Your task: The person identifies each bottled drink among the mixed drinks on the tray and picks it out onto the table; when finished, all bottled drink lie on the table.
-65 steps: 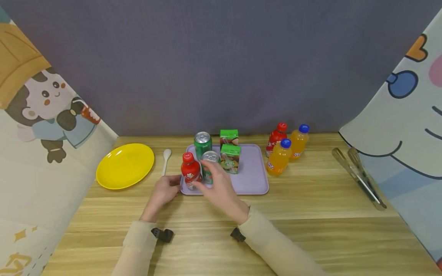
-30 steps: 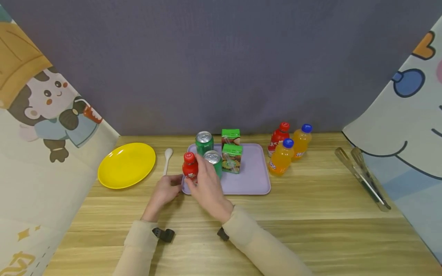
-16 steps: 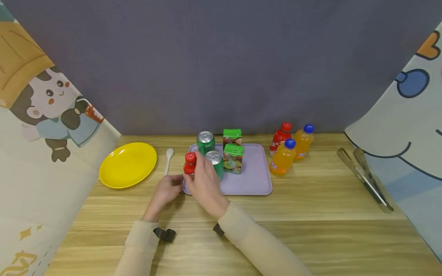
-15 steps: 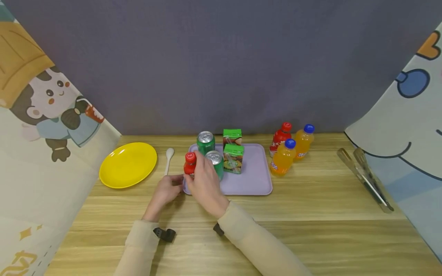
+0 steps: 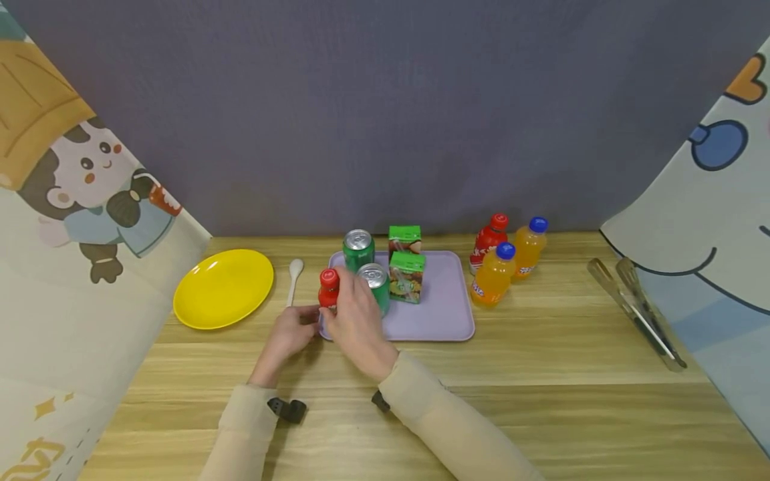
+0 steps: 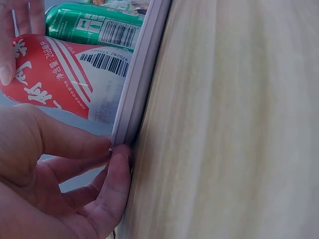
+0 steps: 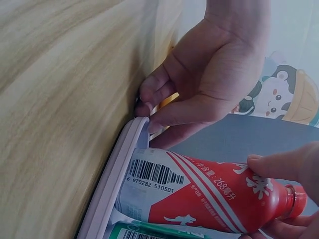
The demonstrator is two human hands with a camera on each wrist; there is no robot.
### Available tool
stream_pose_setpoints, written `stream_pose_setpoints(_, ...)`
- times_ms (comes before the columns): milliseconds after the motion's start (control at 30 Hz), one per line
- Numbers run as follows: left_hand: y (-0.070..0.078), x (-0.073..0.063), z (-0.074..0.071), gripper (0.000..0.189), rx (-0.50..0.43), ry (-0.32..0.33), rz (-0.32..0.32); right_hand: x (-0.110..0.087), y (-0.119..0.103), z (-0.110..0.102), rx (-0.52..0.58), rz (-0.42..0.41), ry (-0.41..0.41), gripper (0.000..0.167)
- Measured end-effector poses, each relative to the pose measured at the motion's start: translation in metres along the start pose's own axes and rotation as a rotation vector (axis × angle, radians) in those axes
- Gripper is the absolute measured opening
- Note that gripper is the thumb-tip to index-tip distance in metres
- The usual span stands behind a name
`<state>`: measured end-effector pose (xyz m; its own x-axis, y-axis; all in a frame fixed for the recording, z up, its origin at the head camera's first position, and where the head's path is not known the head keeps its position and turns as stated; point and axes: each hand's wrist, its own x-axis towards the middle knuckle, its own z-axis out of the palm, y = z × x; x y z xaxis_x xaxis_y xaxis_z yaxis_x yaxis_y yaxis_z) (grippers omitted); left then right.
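With its thumb and fingers, my left hand (image 5: 287,337) pinches the left rim of the lilac tray (image 5: 430,321); the left wrist view shows the thumb on the rim (image 6: 130,104). My right hand (image 5: 361,327) grips a red plastic bottle (image 5: 328,294) around its upper part. That bottle (image 7: 199,191) stands at the tray's near-left corner, its lower part hidden by the hand in the head view. Right beside it is a green can (image 5: 376,287), with another green can (image 5: 358,248) behind. Two green-topped drink cartons (image 5: 406,280) stand to their right.
A yellow plate (image 5: 222,288) and a white spoon (image 5: 295,274) lie left of the tray. To the right stand two orange drink bottles (image 5: 493,277) and another red bottle (image 5: 488,244). Metal tongs (image 5: 637,314) lie farther right. A grey wall (image 5: 397,133) closes the back.
My right hand has moved left from beside the can and taken hold of the red bottle. The bottle has shifted slightly left and nearer. My left hand stays at the tray rim.
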<state>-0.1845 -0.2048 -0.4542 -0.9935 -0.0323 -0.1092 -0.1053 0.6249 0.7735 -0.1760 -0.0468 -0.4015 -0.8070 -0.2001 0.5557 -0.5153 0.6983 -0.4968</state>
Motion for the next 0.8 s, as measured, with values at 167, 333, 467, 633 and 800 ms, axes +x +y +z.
stream_pose_setpoints(167,0.0007,0.0001,0.0016,0.04,-0.018,-0.007,-0.009,-0.0025,0.0013,0.0004,0.031,-0.009,-0.002,0.073)
stream_pose_setpoints(333,0.0011,0.0,0.0021,0.039,-0.036,-0.004,-0.008,-0.0034,0.0036,0.0009,0.059,-0.048,0.012,0.07)
stream_pose_setpoints(467,0.0008,-0.0004,0.0011,0.039,-0.038,-0.002,-0.01,-0.0038,0.004,-0.0004,0.07,-0.073,0.01,0.069)
stream_pose_setpoints(633,0.0008,-0.0004,-0.0004,0.039,-0.015,-0.01,-0.016,-0.0035,0.0047,-0.0026,0.102,-0.086,0.005,0.068)
stream_pose_setpoints(800,0.0013,0.0001,-0.0001,0.038,-0.017,-0.013,-0.023,-0.0011,0.0043,-0.0089,0.152,-0.067,0.001,0.068)
